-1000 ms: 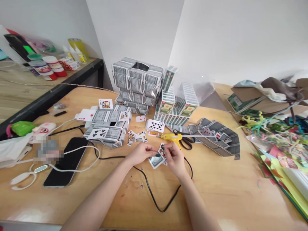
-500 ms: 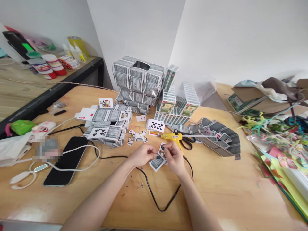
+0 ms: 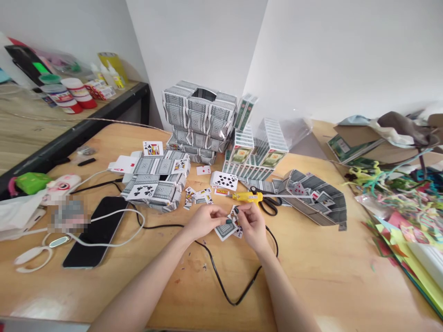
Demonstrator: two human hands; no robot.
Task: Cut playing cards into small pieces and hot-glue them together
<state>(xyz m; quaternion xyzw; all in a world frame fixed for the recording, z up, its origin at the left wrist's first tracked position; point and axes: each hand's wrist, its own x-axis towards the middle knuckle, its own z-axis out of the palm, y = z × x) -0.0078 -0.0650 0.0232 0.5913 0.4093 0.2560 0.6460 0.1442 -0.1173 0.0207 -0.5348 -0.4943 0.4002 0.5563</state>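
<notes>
Near the middle of the wooden table, my left hand (image 3: 207,221) pinches a patterned-back playing card (image 3: 224,231). My right hand (image 3: 252,226) is closed on a face card (image 3: 234,216) just beside it, and the two cards overlap. Right behind my hands lies a yellow glue gun (image 3: 247,197), with black-handled scissors (image 3: 272,202) next to it. A stack of cards (image 3: 224,180) sits farther back, and cut card pieces (image 3: 198,197) lie to its left.
Boxy card structures stand behind (image 3: 199,120) and at left (image 3: 157,180); an open card box (image 3: 313,198) is at right. Card packs (image 3: 273,143) are stacked by the wall. A black cable (image 3: 216,272) loops in front, and a phone (image 3: 95,233) lies left.
The patterned-back card has turned and tilted slightly between my fingers. Both hands remain in nearly the same place.
</notes>
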